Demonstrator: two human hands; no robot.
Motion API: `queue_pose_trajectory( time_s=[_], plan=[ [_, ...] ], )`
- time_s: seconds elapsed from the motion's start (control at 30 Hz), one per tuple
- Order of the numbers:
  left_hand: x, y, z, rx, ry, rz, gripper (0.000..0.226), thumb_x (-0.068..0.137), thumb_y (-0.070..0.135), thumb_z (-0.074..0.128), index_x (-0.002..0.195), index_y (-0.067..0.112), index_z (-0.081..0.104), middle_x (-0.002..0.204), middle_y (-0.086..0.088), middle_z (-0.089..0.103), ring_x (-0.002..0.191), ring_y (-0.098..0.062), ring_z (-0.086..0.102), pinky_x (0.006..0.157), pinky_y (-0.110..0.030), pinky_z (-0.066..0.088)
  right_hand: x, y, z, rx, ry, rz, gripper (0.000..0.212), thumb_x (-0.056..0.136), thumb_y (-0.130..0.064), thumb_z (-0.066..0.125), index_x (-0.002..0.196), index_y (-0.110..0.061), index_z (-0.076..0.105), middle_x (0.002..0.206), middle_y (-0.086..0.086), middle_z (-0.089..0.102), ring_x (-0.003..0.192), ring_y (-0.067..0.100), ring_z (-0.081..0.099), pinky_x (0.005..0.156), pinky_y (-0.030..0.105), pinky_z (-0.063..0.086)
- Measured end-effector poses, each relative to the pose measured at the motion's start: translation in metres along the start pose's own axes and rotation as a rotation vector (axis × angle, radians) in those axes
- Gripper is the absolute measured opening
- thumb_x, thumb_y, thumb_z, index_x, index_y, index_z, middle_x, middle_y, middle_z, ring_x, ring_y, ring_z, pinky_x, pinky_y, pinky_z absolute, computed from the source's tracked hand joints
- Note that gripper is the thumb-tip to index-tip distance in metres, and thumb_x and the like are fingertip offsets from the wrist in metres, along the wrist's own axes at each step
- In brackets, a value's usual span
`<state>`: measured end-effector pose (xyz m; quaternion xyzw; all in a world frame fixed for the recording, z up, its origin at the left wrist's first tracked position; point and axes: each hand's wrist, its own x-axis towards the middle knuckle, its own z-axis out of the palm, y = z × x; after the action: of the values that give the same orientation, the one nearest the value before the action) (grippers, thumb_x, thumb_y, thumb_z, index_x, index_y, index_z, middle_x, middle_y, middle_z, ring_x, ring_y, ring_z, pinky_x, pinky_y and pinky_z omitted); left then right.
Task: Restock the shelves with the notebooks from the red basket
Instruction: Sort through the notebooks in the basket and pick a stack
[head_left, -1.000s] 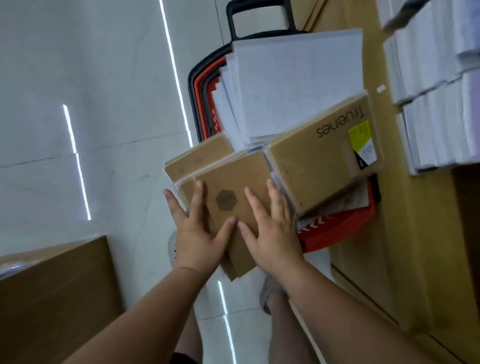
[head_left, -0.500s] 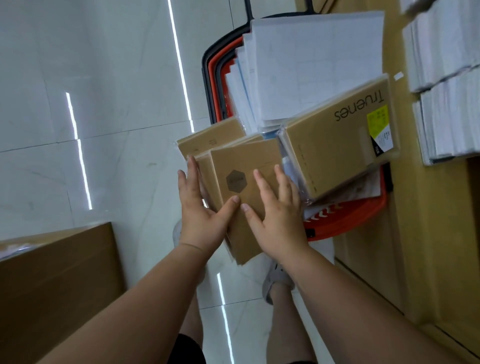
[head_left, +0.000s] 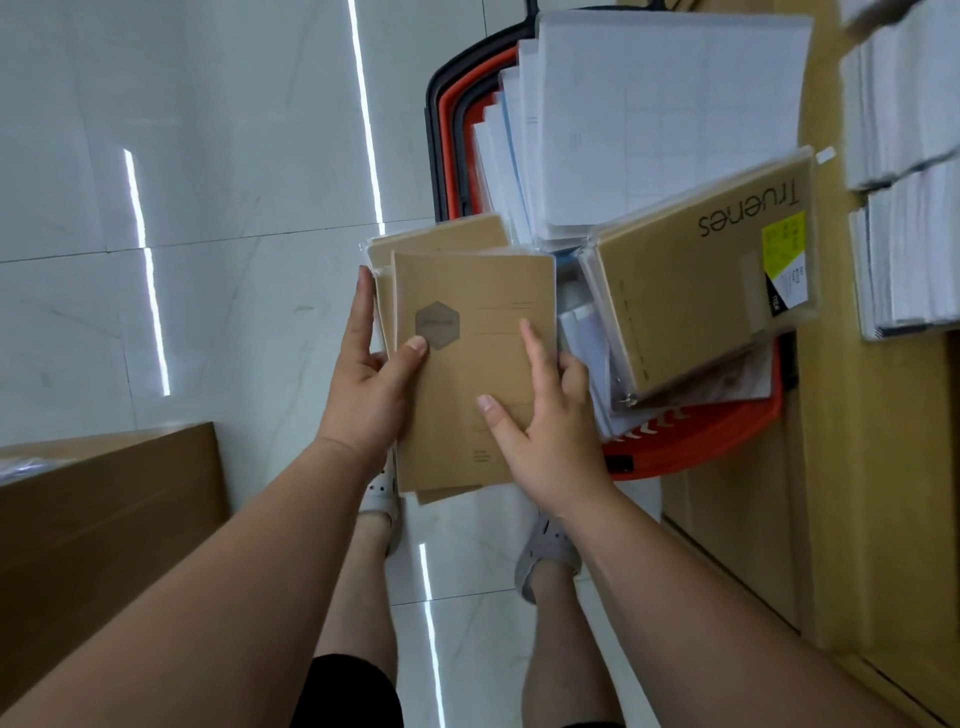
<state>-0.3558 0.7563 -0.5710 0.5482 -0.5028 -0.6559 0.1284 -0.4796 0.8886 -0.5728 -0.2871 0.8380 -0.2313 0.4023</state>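
Glossy white floor (head_left: 208, 208) lies under you; the red basket (head_left: 691, 447) shows only its rim beneath piled notebooks (head_left: 665, 119). Your left grip (head_left: 374, 384) holds the kraft notebooks (head_left: 467, 374) just before the basket, thumb on the cover, most fingers hidden behind. Your right grip (head_left: 550, 441) clasps their right edge. Perhaps three in the stack; hard to count. Your shelf (head_left: 857, 467) at right is cut off.

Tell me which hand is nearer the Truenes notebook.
Right. The right hand grips the small kraft notebooks on the side next to the Truenes notebook; the left hand grips their far side.
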Motion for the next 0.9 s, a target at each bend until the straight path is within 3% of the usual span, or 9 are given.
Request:
queue_pose_trajectory(
  time_s=[0.07, 0.13, 0.2, 0.27, 0.43, 0.57, 0.6, 0.73, 0.9],
  plan=[
    [0.0, 0.003, 0.001, -0.004, -0.039, 0.001, 0.072, 0.106, 0.018, 0.048, 0.157, 0.05, 0.007, 0.087, 0.053, 0.059, 0.088, 0.016, 0.066, 0.069, -0.01, 0.054, 0.007, -0.003, 0.0, 0.019, -0.023, 0.002, 0.087, 0.092, -0.061, 0.056, 0.151, -0.061, -0.008, 0.16, 0.002, 0.02, 0.144, 0.026, 0.034, 0.114, 0.055, 0.039],
    [0.003, -0.003, 0.0, -0.019, -0.068, -0.01, 0.071, 0.107, 0.025, 0.046, 0.154, 0.057, 0.003, 0.102, 0.051, 0.059, 0.098, 0.014, 0.065, 0.075, -0.012, 0.055, 0.015, -0.003, -0.005, 0.046, -0.054, 0.014, 0.089, 0.094, -0.059, 0.057, 0.152, -0.06, -0.009, 0.164, 0.001, 0.02, 0.145, 0.024, 0.034, 0.115, 0.048, 0.037],
    [0.005, -0.006, 0.002, -0.016, -0.096, -0.011, 0.072, 0.106, 0.032, 0.047, 0.151, 0.063, 0.0, 0.115, 0.05, 0.054, 0.109, 0.01, 0.063, 0.085, -0.019, 0.056, 0.02, -0.002, -0.011, 0.086, -0.088, 0.027, 0.09, 0.095, -0.056, 0.059, 0.153, -0.059, -0.009, 0.164, 0.0, 0.023, 0.142, 0.021, 0.038, 0.109, 0.037, 0.037],
    [0.005, -0.004, 0.004, 0.006, -0.105, -0.01, 0.073, 0.106, 0.034, 0.048, 0.149, 0.065, -0.001, 0.115, 0.054, 0.051, 0.114, 0.01, 0.061, 0.09, -0.021, 0.055, 0.023, -0.002, -0.014, 0.128, -0.1, 0.039, 0.092, 0.095, -0.053, 0.06, 0.154, -0.057, -0.011, 0.163, 0.0, 0.027, 0.138, 0.019, 0.042, 0.102, 0.031, 0.036],
    [0.01, -0.007, -0.002, 0.047, -0.086, 0.014, 0.071, 0.106, 0.033, 0.048, 0.153, 0.059, 0.0, 0.129, 0.049, 0.037, 0.113, 0.024, 0.052, 0.086, -0.003, 0.045, 0.025, -0.007, -0.015, 0.292, -0.094, 0.075, 0.092, 0.097, -0.049, 0.059, 0.151, -0.06, -0.015, 0.165, -0.009, 0.027, 0.137, 0.015, 0.044, 0.104, 0.036, 0.044],
    [0.016, -0.012, -0.009, 0.024, -0.073, -0.01, 0.067, 0.106, 0.036, 0.048, 0.15, 0.065, 0.006, 0.132, 0.05, 0.037, 0.123, 0.017, 0.049, 0.105, -0.022, 0.043, 0.03, -0.008, -0.019, 0.378, -0.116, 0.096, 0.08, 0.101, -0.044, 0.055, 0.151, -0.064, -0.005, 0.16, -0.015, 0.034, 0.131, 0.007, 0.047, 0.105, 0.032, 0.044],
    [0.016, -0.012, -0.009, 0.017, -0.078, -0.013, 0.067, 0.106, 0.036, 0.048, 0.149, 0.066, 0.007, 0.13, 0.051, 0.039, 0.121, 0.017, 0.051, 0.105, -0.024, 0.045, 0.031, -0.009, -0.019, 0.391, -0.121, 0.101, 0.078, 0.102, -0.044, 0.054, 0.15, -0.064, -0.004, 0.159, -0.015, 0.035, 0.131, 0.007, 0.047, 0.106, 0.032, 0.044],
    [0.011, -0.002, -0.007, 0.031, -0.098, -0.017, 0.068, 0.107, 0.029, 0.046, 0.148, 0.065, 0.007, 0.125, 0.046, 0.048, 0.11, 0.018, 0.058, 0.085, -0.008, 0.049, 0.035, -0.017, -0.016, 0.466, -0.114, 0.13, 0.071, 0.104, -0.042, 0.049, 0.151, -0.065, 0.001, 0.159, -0.012, 0.037, 0.132, 0.011, 0.049, 0.105, 0.035, 0.047],
    [0.0, 0.017, -0.019, 0.007, -0.139, -0.019, 0.067, 0.107, 0.023, 0.045, 0.148, 0.061, 0.008, 0.109, 0.06, 0.049, 0.11, 0.02, 0.057, 0.082, -0.004, 0.048, 0.019, -0.026, -0.009, 0.572, -0.089, 0.12, 0.069, 0.103, -0.04, 0.052, 0.135, -0.082, 0.008, 0.162, -0.014, 0.033, 0.142, 0.012, 0.042, 0.115, 0.05, 0.041]
  ],
)
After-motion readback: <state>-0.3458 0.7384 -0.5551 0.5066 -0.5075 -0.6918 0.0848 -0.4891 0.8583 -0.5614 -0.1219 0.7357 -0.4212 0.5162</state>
